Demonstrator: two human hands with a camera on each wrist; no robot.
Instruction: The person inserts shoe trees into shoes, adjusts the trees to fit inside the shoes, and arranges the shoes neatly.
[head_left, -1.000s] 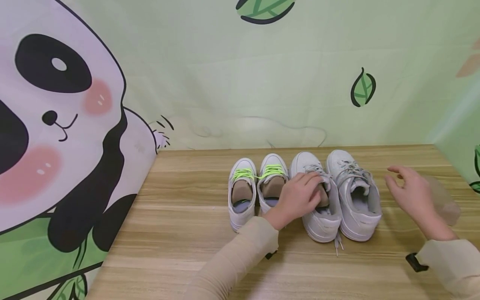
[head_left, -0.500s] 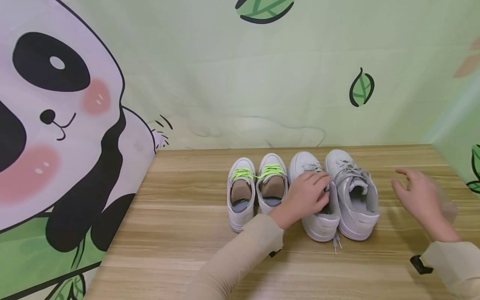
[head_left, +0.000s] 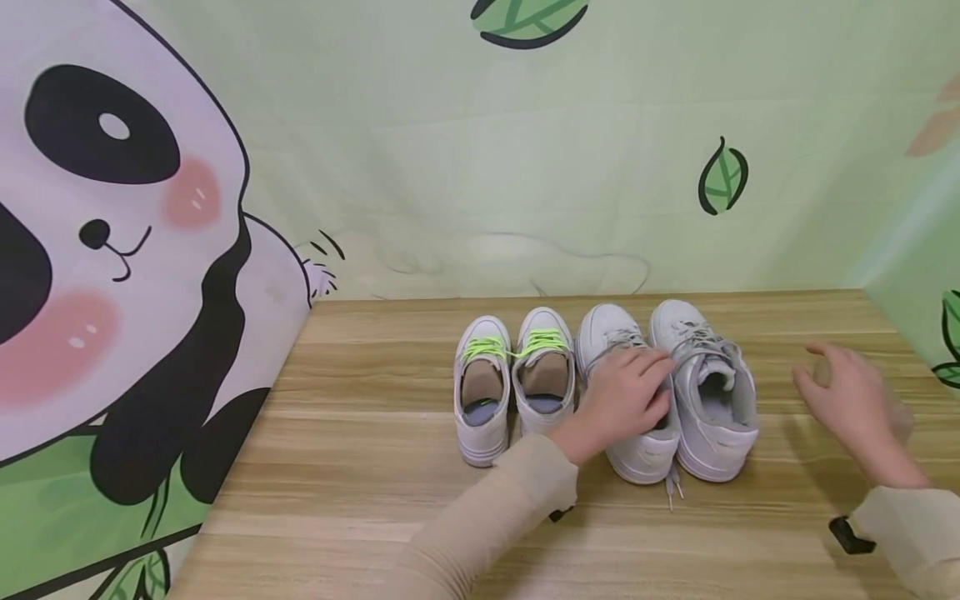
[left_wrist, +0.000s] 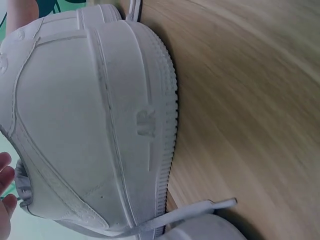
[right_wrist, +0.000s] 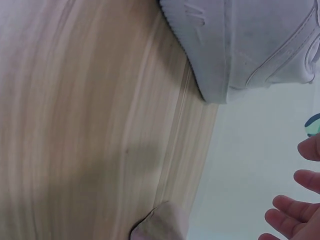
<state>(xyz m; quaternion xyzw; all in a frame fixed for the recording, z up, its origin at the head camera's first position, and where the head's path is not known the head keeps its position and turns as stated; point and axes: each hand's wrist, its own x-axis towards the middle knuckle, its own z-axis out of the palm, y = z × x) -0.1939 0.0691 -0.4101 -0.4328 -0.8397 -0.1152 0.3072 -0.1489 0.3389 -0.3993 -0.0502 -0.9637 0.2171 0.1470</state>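
In the head view, my left hand [head_left: 621, 396] lies over the opening and tongue of the left large white sneaker [head_left: 641, 460]. Its fingers cover whatever lies beneath, so a grip cannot be made out. Fingertips [left_wrist: 6, 180] show beside the shoe's opening in the left wrist view. To the right stands another large white sneaker [head_left: 716, 454], its collar and laces visible. My right hand [head_left: 851, 396] hovers apart from the shoes with loosely bent fingers, holding nothing. Behind its wrist, a taupe rounded piece [head_left: 905, 417] lies on the wooden surface, also partly visible in the right wrist view.
Two smaller white sneakers with lime-green laces, a left one [head_left: 480, 437] and a right one [head_left: 540, 417], stand left of the large pair, with taupe pieces inside. A wooden surface [head_left: 337, 467] bears everything. A printed green backdrop [head_left: 450, 167] rises behind it.
My left hand has shifted slightly right over the left large sneaker; the taupe patch seen inside that shoe earlier is now covered. My right hand has drifted right, away from the shoes.
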